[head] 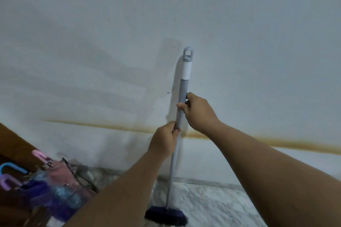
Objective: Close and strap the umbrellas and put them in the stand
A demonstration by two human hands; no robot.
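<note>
A grey broom [182, 90] with a white grip and a hanging loop stands upright against the white wall, its dark blue bristle head [166, 216] on the floor. My right hand [198, 113] grips the pole high up, and my left hand [165, 140] grips it just below. At the lower left, several closed umbrellas stand in a black wire stand [81, 177]: a pink one [55, 171], a blue one [13, 167] and a purple one [11, 182], hooked handles up.
The white wall [239, 42] carries a brown stain line across it. Marbled grey floor tiles [212, 206] lie beneath. A brown wooden surface [13, 142] sits at the far left behind the stand.
</note>
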